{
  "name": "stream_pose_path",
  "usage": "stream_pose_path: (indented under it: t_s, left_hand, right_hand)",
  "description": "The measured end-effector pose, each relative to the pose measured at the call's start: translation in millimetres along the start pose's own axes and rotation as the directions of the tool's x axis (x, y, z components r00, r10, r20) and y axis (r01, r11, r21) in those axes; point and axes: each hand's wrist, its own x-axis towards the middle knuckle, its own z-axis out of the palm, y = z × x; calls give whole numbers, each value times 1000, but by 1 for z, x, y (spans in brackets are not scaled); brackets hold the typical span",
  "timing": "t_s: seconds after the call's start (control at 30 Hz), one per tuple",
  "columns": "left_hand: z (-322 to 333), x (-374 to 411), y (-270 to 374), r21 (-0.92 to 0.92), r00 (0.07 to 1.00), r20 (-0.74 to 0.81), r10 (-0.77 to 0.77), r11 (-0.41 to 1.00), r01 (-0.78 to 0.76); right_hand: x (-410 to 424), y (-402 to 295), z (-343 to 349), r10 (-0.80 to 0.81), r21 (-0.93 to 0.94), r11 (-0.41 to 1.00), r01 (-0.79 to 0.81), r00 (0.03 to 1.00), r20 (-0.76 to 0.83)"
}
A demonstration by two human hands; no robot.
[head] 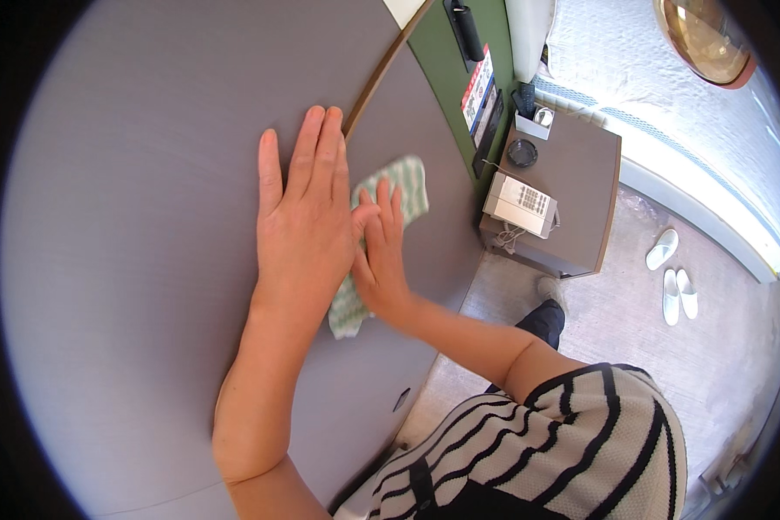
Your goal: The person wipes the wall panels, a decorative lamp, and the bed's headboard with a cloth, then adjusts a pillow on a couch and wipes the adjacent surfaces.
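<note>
My left hand (309, 211) rests flat, fingers extended, on a large smooth grey panel (143, 214), beside a brown edge strip. Its thumb reaches across towards my right hand (382, 260). Under my right hand lies a green-and-white striped cloth (411, 179), which that palm and fingers press against the grey surface. The cloth's lower end (348, 318) shows below the hand. The two hands are close together and seem to overlap at the thumbs. Slight blur covers the right hand and cloth.
A bedside cabinet (585, 188) bears a corded telephone (520, 205), a dark ashtray (522, 153) and a white holder (533, 123) with remotes. White slippers (671, 297) lie on the floor. A black wall lamp (468, 32) and a bed (614, 49) are near the top right.
</note>
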Motion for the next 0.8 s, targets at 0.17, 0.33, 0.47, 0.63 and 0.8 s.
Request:
stream_pose_path:
  t_s: [0.17, 0.33, 0.47, 0.63, 0.8]
  left_hand:
    - [-7, 1, -1, 109, 998, 53, 31, 993, -36]
    - [-11, 1, 2, 72, 999, 37, 25, 997, -28]
    - [-10, -7, -3, 117, 997, 71, 3, 993, -12]
    - [-11, 0, -5, 112, 997, 79, 22, 993, -31]
    - [-12, 2, -5, 105, 998, 58, 31, 994, -37]
  right_hand:
    - [121, 48, -23, -158, -81, 986, 144, 964, -213]
    - [193, 98, -50, 139, 157, 983, -91, 932, -335]
    - [112, 39, -17, -102, -29, 995, 98, 979, -176]
    - [45, 11, 0, -301, -101, 950, 294, 952, -56]
    - [123, 41, -24, -31, 82, 995, 55, 960, -278]
